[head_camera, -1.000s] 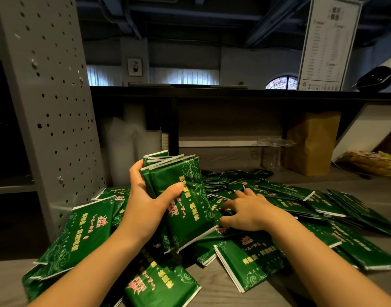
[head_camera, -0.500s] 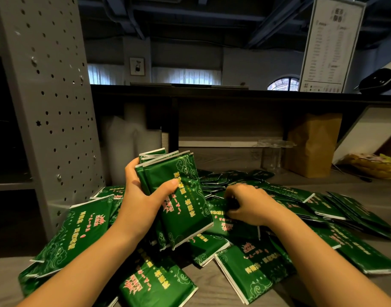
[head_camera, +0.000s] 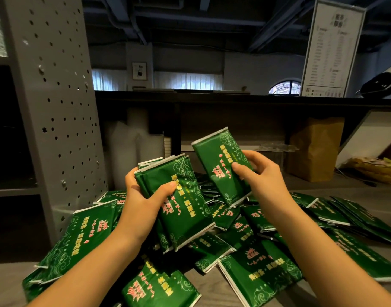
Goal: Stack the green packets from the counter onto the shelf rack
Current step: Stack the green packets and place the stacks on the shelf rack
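Observation:
Green packets with pink and yellow print lie in a loose heap [head_camera: 263,269] across the grey counter [head_camera: 214,286]. My left hand [head_camera: 143,202] grips a small upright stack of packets [head_camera: 179,202], thumb across its front. My right hand [head_camera: 263,180] holds a single green packet [head_camera: 221,165] lifted above the heap, just right of the stack and tilted. The grey perforated shelf rack [head_camera: 57,111] stands at the left, its shelves dark.
A raised dark ledge [head_camera: 234,97] runs along the back of the counter, with a standing white menu sign [head_camera: 329,47] on it. Below it are a brown paper bag [head_camera: 314,149], a yellow bag [head_camera: 376,167] and white plastic rolls [head_camera: 132,149].
My right hand closed on one packet in the heap and lifted it up beside the stack. My left hand kept holding the stack, nearly still.

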`<state>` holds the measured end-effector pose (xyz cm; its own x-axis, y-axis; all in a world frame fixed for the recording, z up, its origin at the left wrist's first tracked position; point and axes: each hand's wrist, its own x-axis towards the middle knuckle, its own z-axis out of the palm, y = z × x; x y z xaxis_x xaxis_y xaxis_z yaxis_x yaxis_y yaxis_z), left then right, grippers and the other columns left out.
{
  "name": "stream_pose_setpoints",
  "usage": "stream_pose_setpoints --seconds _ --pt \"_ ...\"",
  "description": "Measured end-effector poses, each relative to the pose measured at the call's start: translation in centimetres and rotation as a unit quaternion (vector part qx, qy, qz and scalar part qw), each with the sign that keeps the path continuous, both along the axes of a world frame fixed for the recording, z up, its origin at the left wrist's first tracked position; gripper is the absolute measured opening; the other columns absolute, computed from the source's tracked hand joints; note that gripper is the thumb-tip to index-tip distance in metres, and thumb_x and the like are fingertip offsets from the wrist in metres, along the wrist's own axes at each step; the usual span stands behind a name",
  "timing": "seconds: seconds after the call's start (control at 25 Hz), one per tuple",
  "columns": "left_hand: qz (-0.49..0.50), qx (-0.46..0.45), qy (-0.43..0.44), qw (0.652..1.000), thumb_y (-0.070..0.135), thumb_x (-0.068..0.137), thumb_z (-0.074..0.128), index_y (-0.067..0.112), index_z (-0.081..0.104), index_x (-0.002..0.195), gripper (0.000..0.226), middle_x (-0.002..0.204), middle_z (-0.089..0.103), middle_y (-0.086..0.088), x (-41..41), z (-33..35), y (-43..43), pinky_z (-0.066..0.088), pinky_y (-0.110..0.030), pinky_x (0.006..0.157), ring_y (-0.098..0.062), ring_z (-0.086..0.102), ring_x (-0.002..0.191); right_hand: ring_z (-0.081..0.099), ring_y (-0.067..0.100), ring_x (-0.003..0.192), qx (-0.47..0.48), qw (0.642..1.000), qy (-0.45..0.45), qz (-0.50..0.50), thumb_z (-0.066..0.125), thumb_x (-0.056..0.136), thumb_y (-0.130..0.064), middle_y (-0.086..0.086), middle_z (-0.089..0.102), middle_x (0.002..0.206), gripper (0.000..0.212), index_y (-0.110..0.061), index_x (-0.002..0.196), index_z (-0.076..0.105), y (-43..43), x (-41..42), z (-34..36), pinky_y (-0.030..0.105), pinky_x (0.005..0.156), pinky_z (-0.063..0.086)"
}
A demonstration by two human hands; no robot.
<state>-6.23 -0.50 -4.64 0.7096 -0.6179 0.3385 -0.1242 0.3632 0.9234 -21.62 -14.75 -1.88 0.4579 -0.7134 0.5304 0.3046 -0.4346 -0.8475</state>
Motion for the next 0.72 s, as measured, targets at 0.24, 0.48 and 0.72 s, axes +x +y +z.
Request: stream_pose_setpoints --seconds 0.24,0.48,0.72 --pt "0.013 -0.002 0.057 0.998 0.023 0.079 0.069 0.031 0.039 0.104 0.039 0.108 0.062 -0.012 0.3 -0.4 -0.3 0.051 -0.055 0.086 -0.031 0.065 0.096 0.065 0.008 0.071 0.011 0.993 0.081 0.082 0.061 0.088 -0.012 0.002 0.068 0.080 0.006 -0.007 0.092 0.061 3.1 2.1 -1.7 0.020 0.065 0.053" --pt "0.019 -0.007 0.055 0.998 0.045 0.092 0.043 0.040 0.022 0.137 0.050 0.101 0.051 0.019 -0.5 -0.5 -0.5 0.042 -0.033 0.087 -0.007 0.054 0.092 0.063 0.010 0.086 -0.026 0.991 0.104 0.085 0.057 0.092 -0.016 0.004 0.066 0.099 0.010 -0.010 0.100 0.057 5.5 3.8 -3.9 0.026 0.079 0.053" --pt "-0.007 0.003 -0.001 1.000 0.041 0.061 0.077 0.028 0.018 0.143 0.102 0.104 0.061 0.006 -0.7 -0.4 -0.4 0.051 -0.038 0.086 -0.012 0.063 0.094 0.060 -0.001 0.101 -0.030 0.980 0.129 0.146 0.047 0.097 -0.013 -0.008 0.059 0.115 0.035 -0.025 0.128 0.035 5.7 3.6 -4.4 0.023 0.088 0.052"
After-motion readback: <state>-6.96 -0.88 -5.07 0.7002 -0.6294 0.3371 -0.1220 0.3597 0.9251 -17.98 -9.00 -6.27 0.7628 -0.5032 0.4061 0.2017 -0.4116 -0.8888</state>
